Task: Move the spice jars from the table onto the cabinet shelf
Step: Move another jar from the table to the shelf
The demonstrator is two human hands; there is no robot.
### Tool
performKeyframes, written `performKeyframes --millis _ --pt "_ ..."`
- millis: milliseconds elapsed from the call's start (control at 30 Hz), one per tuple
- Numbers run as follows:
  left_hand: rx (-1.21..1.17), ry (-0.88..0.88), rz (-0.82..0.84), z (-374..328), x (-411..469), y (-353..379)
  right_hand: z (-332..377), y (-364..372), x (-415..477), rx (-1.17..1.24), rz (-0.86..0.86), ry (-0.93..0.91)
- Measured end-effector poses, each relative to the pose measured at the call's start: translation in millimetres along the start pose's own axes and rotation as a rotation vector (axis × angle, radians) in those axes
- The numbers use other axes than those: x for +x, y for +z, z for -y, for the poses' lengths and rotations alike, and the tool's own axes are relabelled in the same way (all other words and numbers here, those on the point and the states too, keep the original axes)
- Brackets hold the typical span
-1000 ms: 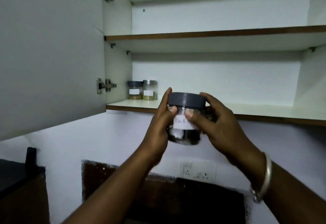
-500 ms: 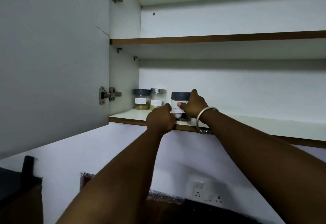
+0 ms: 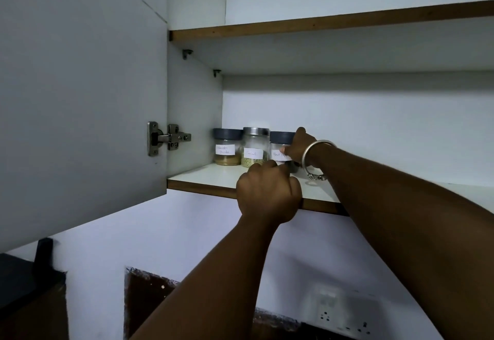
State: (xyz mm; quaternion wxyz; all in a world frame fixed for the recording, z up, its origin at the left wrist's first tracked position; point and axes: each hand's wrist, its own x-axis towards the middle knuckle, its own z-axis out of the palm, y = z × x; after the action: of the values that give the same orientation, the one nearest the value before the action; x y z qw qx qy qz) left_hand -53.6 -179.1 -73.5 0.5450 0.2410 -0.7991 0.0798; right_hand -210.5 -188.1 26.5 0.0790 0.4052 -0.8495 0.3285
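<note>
Three labelled spice jars stand in a row at the left end of the lower cabinet shelf [image 3: 208,179]. A grey-lidded jar of tan powder [image 3: 227,148] is leftmost, and a metal-lidded jar of green seeds [image 3: 255,148] stands beside it. The third, a grey-lidded black pepper jar [image 3: 279,140], sits on the shelf with my right hand [image 3: 296,148] gripping it, thumb on its label and fingers round its right side. My left hand [image 3: 267,191] is curled in a fist at the shelf's front edge, just below and left of that jar. Whether it touches the jar is unclear.
The open cabinet door [image 3: 80,99] hangs at the left on a metal hinge [image 3: 165,137]. An upper shelf [image 3: 320,24] runs above. The lower shelf stretches bare to the right of my arm. A wall socket [image 3: 344,313] and a dark object [image 3: 26,286] lie below.
Both hands carried the black pepper jar up from below the shelf and set it beside the other two jars. My left hand has since dropped back to the shelf edge.
</note>
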Motion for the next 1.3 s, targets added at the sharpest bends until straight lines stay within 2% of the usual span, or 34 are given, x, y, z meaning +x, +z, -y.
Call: performKeyframes --millis 200,400,500,633,800,900,967,1133,1233,1300 --pt "-0.026 0.001 -0.048 -2.3 -1.6 0.1 -0.4 7.1 18.5 0.006 0.016 0.009" --pt "-0.035 0.017 -0.059 -3.1 -0.3 -3.8 -3.8 6.3 9.9 -0.094 0.056 0.013" --pt "-0.052 0.025 -0.054 -3.6 -1.2 -4.9 -10.8 -3.1 -7.1 -0.202 0.156 0.088" --pt "-0.036 -0.001 -0.005 -4.0 -1.5 -6.5 -20.2 -32.5 -42.8 -0.034 0.361 0.080" --pt "-0.048 -0.040 0.123 -6.3 -2.0 -15.7 -21.5 -45.3 -110.6 -0.149 0.403 -0.110" --pt "-0.082 -0.035 0.225 -10.4 -6.4 -27.0 -17.1 -47.5 -154.1 -0.329 0.410 -0.268" --pt "-0.134 -0.013 0.289 -9.3 -14.9 -35.9 -17.1 -42.4 -177.2 -0.403 0.365 -0.299" --pt "-0.343 0.076 0.310 -23.3 -75.3 -75.2 -34.5 -20.3 -241.8 -0.512 0.030 -0.404" --pt "-0.507 -0.002 0.276 -39.5 -145.3 -90.5 -58.3 17.3 -306.8 -0.233 -0.079 -0.391" --pt "-0.533 -0.004 0.268 -44.8 -201.2 -96.6 -81.7 45.9 -359.6 -0.074 -0.122 -0.384"
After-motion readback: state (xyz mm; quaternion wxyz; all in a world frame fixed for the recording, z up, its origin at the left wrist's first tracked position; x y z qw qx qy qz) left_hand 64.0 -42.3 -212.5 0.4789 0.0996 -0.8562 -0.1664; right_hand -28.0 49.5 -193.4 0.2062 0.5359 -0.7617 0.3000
